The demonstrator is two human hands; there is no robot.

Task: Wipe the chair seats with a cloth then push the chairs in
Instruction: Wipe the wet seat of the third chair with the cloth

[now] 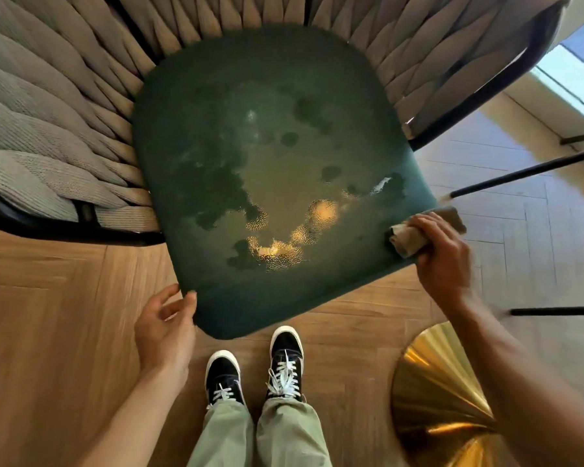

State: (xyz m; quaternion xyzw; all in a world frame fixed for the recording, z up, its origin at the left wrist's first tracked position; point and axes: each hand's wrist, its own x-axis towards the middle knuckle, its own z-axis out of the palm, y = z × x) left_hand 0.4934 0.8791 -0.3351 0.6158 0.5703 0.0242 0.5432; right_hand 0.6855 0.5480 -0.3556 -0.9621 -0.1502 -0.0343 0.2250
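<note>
While the person stands in front of the chair, the woven backrest (48, 106) fills the left side; it is made of thick beige knitted straps, twisted and laid close together, and they are fixed on a dark metal frame (64, 227). Below it the floor (48, 298) is of warm wooden planks. The left hand (164, 328) rests at the front left corner of the seat (267, 163), the fingers loosely bent and a little apart, with the fingertips touching the seat edge; it holds nothing. The seat is in the middle, dark green, with rounded corners and a fine pebbled texture. Its surface shows wet, shiny patches beside darker matte spots, and warm lights reflect near its front part. In front of the seat stand two dark sneakers (253, 365) with white laces, under pale green trousers (260, 433). At the front right edge of the seat, the right hand (442, 254) grips the cloth (415, 237), the fingers curled round it; the cloth is beige-grey, crumpled, and pressed on the seat edge. To the lower right there is a round golden base (439, 399), of brushed metal with ridges like a fan. Behind it thin black bars (520, 171) cross over the paler floor.
</note>
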